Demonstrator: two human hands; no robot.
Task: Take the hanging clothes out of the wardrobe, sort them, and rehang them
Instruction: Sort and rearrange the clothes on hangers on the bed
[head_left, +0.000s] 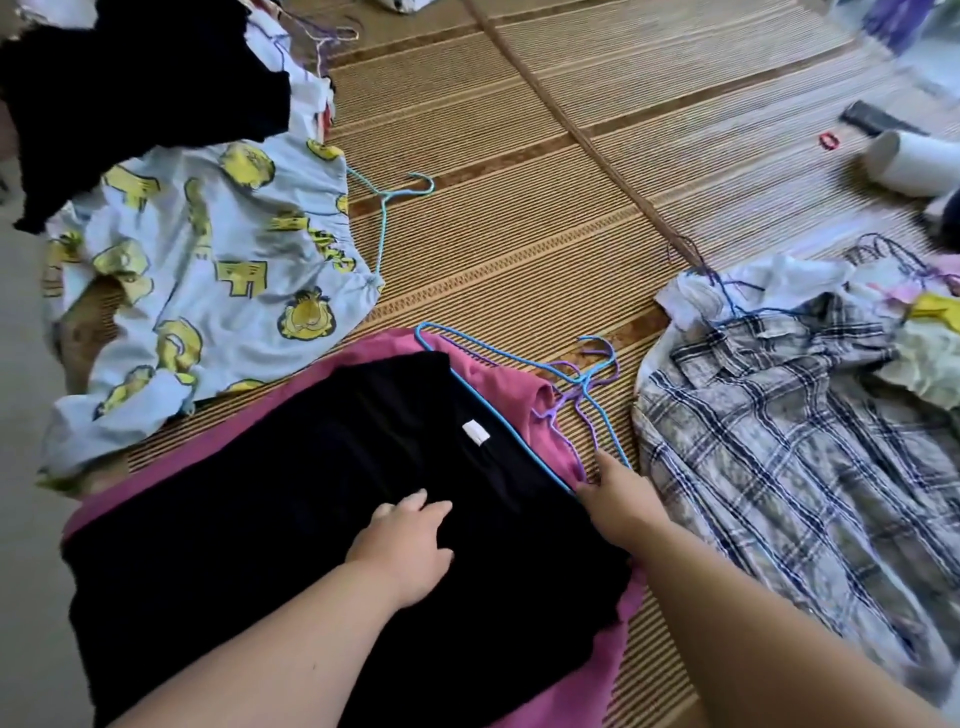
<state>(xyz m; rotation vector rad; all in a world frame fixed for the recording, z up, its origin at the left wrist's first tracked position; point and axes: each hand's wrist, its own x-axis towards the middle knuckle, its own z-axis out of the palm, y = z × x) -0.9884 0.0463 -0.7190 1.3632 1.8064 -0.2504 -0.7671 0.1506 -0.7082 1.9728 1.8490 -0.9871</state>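
Pressing black garment (311, 493), left hand (402, 545) fingers flat; right hand (618, 493) fingers at blue hanger (519, 439), grip unclear.

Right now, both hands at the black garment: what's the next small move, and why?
Probably pinch the blue hanger with the right hand while the left hand pins the black garment flat. The right fingertips already touch the hanger's end at the garment's edge, and the left hand rests open on the fabric.
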